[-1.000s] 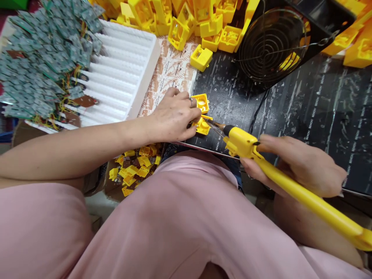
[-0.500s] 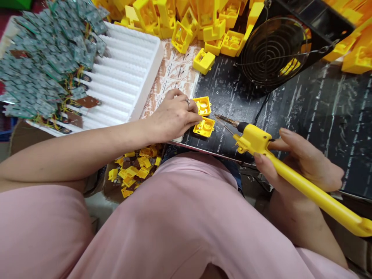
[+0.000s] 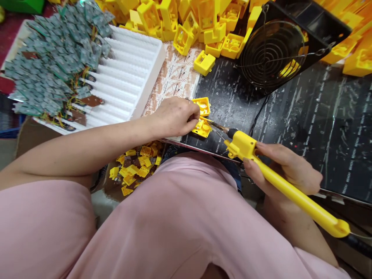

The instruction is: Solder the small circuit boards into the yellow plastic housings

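My right hand (image 3: 286, 166) is wrapped round a yellow soldering iron (image 3: 279, 178), which has a thin wire guide beside its metal tip. The tip points left and reaches the right edge of a small open yellow casing half (image 3: 202, 127). A second casing half (image 3: 203, 105) lies just behind it, also with its hollow side up. Over the left edges of both halves, my left hand (image 3: 178, 116) has its fingers curled and pinched together. Whatever those fingertips hold is hidden.
A white foam tray (image 3: 128, 73) at left carries a heap of grey-green circuit boards (image 3: 55, 62). Yellow casings (image 3: 203, 23) are piled at the back, beside a black fan (image 3: 273, 54). More yellow parts (image 3: 136, 170) lie in a box below the table edge.
The soldering iron has moved left with my right hand, its tip now at the nearer casing half. My left fingers have curled in closer over the casing.
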`<state>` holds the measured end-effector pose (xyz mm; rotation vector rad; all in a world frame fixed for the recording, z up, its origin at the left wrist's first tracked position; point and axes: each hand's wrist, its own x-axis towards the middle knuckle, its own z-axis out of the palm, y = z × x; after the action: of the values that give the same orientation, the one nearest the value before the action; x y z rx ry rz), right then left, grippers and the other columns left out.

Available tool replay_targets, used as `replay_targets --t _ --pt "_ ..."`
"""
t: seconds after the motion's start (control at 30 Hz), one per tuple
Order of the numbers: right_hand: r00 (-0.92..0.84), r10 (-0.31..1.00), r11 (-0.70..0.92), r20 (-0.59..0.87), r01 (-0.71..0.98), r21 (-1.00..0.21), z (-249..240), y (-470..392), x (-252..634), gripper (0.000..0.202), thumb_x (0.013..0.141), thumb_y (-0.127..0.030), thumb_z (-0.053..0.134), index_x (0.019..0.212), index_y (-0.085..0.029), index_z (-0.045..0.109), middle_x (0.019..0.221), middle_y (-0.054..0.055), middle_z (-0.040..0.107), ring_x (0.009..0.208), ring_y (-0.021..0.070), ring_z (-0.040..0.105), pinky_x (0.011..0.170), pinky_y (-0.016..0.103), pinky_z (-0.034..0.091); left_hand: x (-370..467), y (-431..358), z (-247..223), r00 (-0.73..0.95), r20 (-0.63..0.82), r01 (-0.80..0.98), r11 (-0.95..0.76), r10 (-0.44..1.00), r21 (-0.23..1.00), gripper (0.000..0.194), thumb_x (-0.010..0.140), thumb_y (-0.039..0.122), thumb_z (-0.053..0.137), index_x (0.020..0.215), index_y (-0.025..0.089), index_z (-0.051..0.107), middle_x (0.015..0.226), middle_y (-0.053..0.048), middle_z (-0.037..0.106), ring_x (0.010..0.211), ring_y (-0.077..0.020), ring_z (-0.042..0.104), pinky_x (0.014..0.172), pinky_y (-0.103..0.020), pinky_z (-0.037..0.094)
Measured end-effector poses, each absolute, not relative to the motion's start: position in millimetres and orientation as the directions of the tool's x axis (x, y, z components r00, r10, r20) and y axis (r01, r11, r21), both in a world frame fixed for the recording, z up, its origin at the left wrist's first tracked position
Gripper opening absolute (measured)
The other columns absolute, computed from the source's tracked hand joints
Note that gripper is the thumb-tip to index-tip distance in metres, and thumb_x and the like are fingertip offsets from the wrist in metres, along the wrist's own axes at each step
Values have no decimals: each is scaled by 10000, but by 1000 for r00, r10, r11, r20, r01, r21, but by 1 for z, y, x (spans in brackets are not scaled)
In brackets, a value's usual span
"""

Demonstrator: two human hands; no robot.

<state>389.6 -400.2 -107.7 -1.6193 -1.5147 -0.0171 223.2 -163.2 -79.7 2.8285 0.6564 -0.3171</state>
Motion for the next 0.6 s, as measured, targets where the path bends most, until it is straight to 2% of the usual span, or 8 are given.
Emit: replay_targets --t 0.07,0.17,0.4,0.47,0.53,0.6 --pt "236 773 185 589 804 -565 -108 -398 387 438 823 -81 835 1185 -292 707 939 0 795 727 198 757 562 299 580 226 -165 -78 855 -288 484 -863 432 142 352 889 303 506 1040 198 807 923 -76 796 940 -273 748 745 -335 475" --pt "159 752 224 640 852 -474 -107 -391 385 297 810 -114 864 984 -264 676 849 -27 780 654 159 733 487 255 518 230 -166 -75 841 -319 495 -861 438 122 338 882 305 516 1029 197 800 966 -76 800 958 -280 745 753 -340 475" --pt "-17 779 282 627 902 -326 -94 -375 384 180 891 -175 822 889 -216 647 773 2 763 632 147 730 508 231 536 234 -164 -77 877 -284 423 -903 388 72 276 865 285 531 943 196 780 929 -75 767 953 -265 716 728 -327 461" --pt "-67 785 335 616 883 -330 -91 -376 386 199 881 -159 828 907 -226 643 801 3 771 652 147 731 531 234 558 235 -164 -77 885 -282 407 -910 372 77 264 858 280 534 929 192 773 929 -77 762 942 -259 710 721 -324 453" --pt "-68 803 360 592 847 -391 -89 -381 390 190 887 -143 811 946 -237 658 848 6 779 693 148 738 594 248 596 236 -164 -76 875 -302 419 -905 379 79 260 860 275 533 923 186 769 926 -84 757 939 -263 705 728 -332 454" --pt "-10 855 297 518 830 -473 -89 -389 394 138 915 -159 775 957 -248 678 880 11 779 733 156 745 655 269 620 237 -165 -75 863 -318 436 -896 391 80 255 863 272 535 921 185 767 924 -88 753 946 -269 701 747 -340 462"
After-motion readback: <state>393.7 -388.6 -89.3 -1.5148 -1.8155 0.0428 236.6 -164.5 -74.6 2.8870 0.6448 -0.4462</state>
